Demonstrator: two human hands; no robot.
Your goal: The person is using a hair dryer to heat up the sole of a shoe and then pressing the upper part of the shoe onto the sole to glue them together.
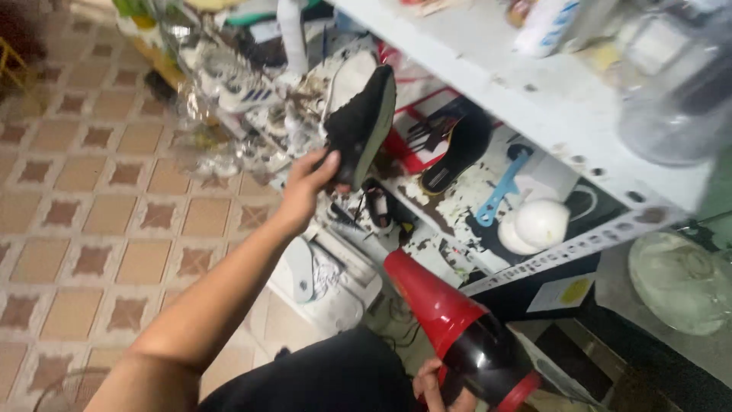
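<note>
The black shoe [360, 126] is held up in the air in front of the messy shelf. It is tipped on its side, toe pointing up, so its pale sole edge shows along the right. The red hair dryer [457, 328] is lower down — shiny red with a black band near the back. Its round nozzle points up at the shoe.

Single head-worn view, tilted steeply down and rolled, so the white shelf [534, 91] runs diagonally across the upper right. Facing forward over the person's lap, tiled floor [84, 191] fills the left. Close range: left hand [305, 183] at arm's length mid-frame, right hand [438, 389] cut by the bottom edge
</note>
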